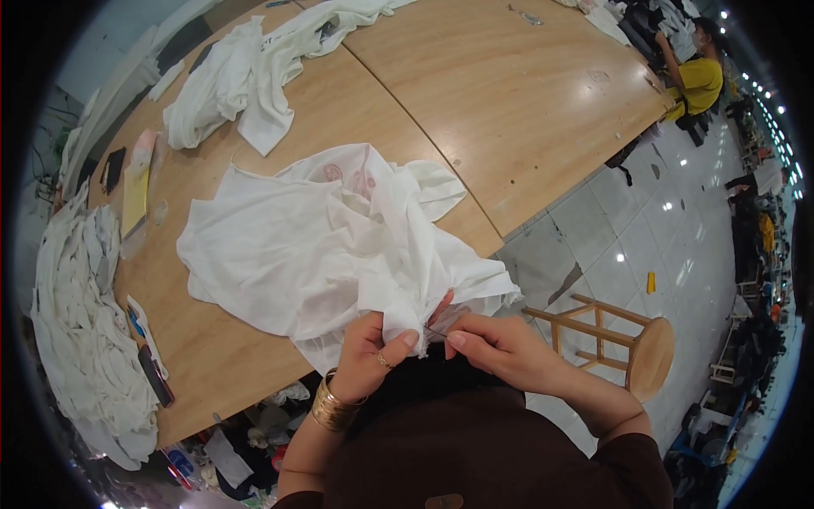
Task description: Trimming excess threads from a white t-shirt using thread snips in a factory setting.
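Observation:
A white garment (280,246) with faint reddish marks lies spread over the near table edge, its bunched end drawn toward me. My left hand (373,343), with a ring and a gold bracelet, pinches the cloth between thumb and fingers. Close beside it, my right hand (487,343) is closed on a thin dark pointed tool (435,331), whose tip meets the cloth's frayed edge. The tool is too small to name its exact kind, and most of it is hidden in my fingers.
White garments (229,85) lie farther back on the wooden table (475,85). A heap of white cloth (76,322) lines the left side near a dark-handled tool (155,373). A wooden stool (651,356) stands at right; a person in yellow (699,85) sits beyond.

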{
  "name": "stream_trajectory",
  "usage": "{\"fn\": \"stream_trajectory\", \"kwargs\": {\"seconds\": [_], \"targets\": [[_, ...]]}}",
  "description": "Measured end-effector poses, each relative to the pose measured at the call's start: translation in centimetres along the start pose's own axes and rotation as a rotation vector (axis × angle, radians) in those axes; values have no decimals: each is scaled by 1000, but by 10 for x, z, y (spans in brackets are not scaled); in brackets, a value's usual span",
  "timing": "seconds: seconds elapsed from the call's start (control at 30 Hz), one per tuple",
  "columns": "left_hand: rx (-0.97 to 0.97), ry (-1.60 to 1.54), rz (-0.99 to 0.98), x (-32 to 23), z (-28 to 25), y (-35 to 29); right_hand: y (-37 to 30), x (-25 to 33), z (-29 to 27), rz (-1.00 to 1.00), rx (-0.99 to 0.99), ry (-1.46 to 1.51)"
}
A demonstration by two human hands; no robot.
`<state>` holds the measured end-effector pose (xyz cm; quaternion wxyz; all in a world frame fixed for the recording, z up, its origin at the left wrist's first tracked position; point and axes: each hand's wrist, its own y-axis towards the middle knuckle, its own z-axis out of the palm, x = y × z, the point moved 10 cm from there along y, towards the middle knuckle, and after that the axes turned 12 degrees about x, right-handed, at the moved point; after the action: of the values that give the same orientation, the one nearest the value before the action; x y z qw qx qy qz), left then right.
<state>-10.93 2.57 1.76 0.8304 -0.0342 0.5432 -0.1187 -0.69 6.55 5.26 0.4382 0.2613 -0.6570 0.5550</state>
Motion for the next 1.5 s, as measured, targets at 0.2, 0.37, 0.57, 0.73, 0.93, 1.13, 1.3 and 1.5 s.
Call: {"fn": "stream_trajectory", "kwargs": {"seconds": [0.2, 0.37, 0.57, 0.73, 0.93, 1.13, 1.3, 1.5], "targets": [[18, 21, 8, 0, 1, 0, 2, -1, 1, -6, 2, 10], [23, 59, -31, 4, -1, -2, 4, -3, 1, -10, -1, 14], [21, 124, 87, 7, -9, -3, 4, 1, 0, -24, -22, -28], [21, 144, 104, 6, -8, -2, 2, 1, 1, -60, -25, -20], [38, 137, 83, 5, -6, -3, 4, -3, 4, 9, 6, 10], [23, 177, 94, -4, -2, -5, 6, -3, 3, 4, -12, 18], [50, 161, 80, -2, 3, -7, 3, -3, 2, -16, -21, 78], [-17, 39, 142, -8, 2, -3, 0, -5, 3, 9, -5, 53]]}}
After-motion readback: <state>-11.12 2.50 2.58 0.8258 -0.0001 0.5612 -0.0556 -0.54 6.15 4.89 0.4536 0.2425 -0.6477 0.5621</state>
